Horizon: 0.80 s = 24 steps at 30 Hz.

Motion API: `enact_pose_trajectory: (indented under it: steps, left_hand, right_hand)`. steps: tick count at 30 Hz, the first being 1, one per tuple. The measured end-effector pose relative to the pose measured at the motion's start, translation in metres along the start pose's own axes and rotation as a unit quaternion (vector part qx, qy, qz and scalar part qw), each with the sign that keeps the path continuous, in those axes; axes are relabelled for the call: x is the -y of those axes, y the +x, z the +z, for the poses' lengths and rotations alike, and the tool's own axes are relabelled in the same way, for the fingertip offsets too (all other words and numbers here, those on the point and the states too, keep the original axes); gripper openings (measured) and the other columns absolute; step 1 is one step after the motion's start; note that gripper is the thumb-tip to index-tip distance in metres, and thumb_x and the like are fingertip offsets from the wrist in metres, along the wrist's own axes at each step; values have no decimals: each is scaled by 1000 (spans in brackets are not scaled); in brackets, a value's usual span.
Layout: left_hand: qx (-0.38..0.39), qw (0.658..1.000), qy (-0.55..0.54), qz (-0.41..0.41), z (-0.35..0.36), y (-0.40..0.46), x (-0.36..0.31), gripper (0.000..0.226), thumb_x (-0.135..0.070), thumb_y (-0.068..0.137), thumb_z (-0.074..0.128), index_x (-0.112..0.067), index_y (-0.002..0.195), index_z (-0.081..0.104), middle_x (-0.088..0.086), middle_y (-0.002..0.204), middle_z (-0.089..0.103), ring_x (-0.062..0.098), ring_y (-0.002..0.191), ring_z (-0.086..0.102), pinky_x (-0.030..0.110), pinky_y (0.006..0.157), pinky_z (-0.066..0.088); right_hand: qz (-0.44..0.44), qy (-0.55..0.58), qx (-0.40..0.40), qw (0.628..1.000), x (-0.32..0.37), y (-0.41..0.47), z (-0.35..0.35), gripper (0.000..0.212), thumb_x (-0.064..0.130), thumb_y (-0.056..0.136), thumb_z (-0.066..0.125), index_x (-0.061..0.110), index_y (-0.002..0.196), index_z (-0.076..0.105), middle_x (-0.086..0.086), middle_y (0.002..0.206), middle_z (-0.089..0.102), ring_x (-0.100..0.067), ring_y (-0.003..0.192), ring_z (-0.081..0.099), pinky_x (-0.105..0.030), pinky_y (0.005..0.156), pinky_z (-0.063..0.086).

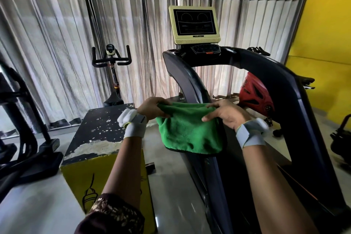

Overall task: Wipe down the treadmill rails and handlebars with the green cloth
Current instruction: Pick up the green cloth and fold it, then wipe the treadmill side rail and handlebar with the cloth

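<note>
A: As far as the picture shows, where is the soft green microfibre cloth (pixel 190 129) now?

B: It hangs in the middle of the frame, spread between both hands. The left hand (pixel 152 109) pinches its upper left corner with closed fingers, and the right hand (pixel 227 115) pinches the upper right edge between thumb and fingers. The lower part of the cloth falls free in front of the dark, curved left rail of the treadmill (pixel 187 81). If it touches the rail, I cannot tell.

A: So is the wiping already started?

B: I judge it is at the beginning, or between two strokes. The cloth is held open like for folding or arranging, not pressed on a surface. The picture gives no sign which parts are already clean.

A: What is left, then?

B: It seems nearly everything: the left rail behind the cloth, the thick dark right rail (pixel 296 100) on the right side of the frame, and the black handlebar section (pixel 237 57) that joins them under the cream-framed console screen (pixel 194 24) in the upper centre.

A: And around the machine?

B: At lower left stands a yellow box with a worn black top (pixel 102 129). Behind it, a black exercise bike (pixel 112 59) is in front of the pale curtains (pixel 57 43).
</note>
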<state>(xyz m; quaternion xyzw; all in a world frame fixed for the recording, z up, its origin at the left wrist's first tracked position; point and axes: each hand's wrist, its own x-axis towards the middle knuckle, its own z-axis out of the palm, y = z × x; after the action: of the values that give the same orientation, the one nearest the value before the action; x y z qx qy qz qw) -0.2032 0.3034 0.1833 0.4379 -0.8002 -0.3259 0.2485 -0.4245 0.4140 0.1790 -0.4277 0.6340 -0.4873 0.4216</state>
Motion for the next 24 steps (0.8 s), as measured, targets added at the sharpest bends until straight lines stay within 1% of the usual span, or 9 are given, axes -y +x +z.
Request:
enact_pose_trajectory:
  steps: [2, 4, 7, 10, 14, 18, 20, 22, 24]
  left_hand:
    - [-50, 993, 107, 23, 4, 8, 5, 33, -12, 72, 79, -4, 103, 70, 13, 100, 63, 26, 100, 57, 27, 79, 47]
    - [-71, 989, 125, 42, 7, 13, 8, 27, -18, 73, 79, -2, 94, 70, 10, 94, 58, 21, 96, 51, 26, 76, 39]
    - [-43, 999, -28, 10, 10, 8, 3, 14, -12, 77, 75, -9, 82, 63, 10, 85, 57, 19, 81, 52, 30, 73, 42]
    - [-18, 992, -123, 12, 14, 4, -2, 20, -7, 83, 68, -17, 76, 53, 6, 77, 55, 19, 75, 51, 30, 69, 45]
    - [-22, 983, -183, 17, 22, 2, -9, 16, -10, 85, 67, -20, 80, 55, 9, 86, 57, 23, 85, 55, 35, 74, 49]
    - [-87, 987, -122, 51, 37, 7, -27, 18, -10, 84, 68, -9, 101, 62, 14, 93, 63, 20, 87, 56, 28, 72, 48]
    - [-111, 990, -25, 80, 47, 8, -39, 26, -12, 83, 68, -5, 107, 63, 17, 102, 66, 19, 89, 55, 24, 73, 40]
    - [-105, 988, 35, 111, 56, 5, -51, 30, -11, 83, 67, -5, 112, 62, 17, 107, 67, 24, 94, 59, 22, 73, 36]
    - [-89, 984, 66, 138, 62, 2, -60, 30, -10, 82, 67, -6, 112, 63, 17, 108, 68, 28, 100, 62, 25, 79, 42]
  right_hand:
    - [-8, -73, -23, 997, -3, 4, 1, 36, -5, 57, 83, 4, 90, 70, -22, 97, 70, -35, 92, 68, -46, 90, 54]
    - [-24, -131, -48, 990, -4, 5, 0, 29, 8, 64, 83, 2, 90, 72, -18, 91, 71, -31, 83, 68, -40, 85, 56]
    - [-34, -143, -69, 987, -7, 7, -4, 29, 17, 71, 81, 4, 94, 71, -18, 98, 72, -32, 89, 69, -42, 89, 55]
    - [-33, -133, -73, 988, -11, 8, -9, 38, 23, 73, 80, 4, 103, 68, -19, 105, 70, -35, 99, 67, -48, 94, 52]
    - [-38, -137, -172, 975, -17, 13, -9, 49, 35, 72, 80, 6, 109, 65, -19, 114, 66, -33, 103, 63, -44, 94, 51]
    - [50, -279, -340, 897, -23, 8, 26, 83, 56, 80, 64, 0, 135, 37, -26, 135, 39, -40, 123, 45, -44, 101, 39]
    - [61, -234, -309, 920, -27, 12, 44, 79, 62, 85, 52, 0, 134, 42, -26, 134, 46, -38, 123, 49, -41, 101, 42]
    - [34, -81, -192, 977, -30, 18, 51, 57, 47, 97, 40, 1, 128, 50, -22, 127, 55, -36, 119, 53, -36, 94, 45]
    - [27, 77, -86, 993, -30, 13, 55, 37, 32, 103, 30, 8, 121, 51, -12, 106, 61, -28, 106, 58, -32, 81, 45]
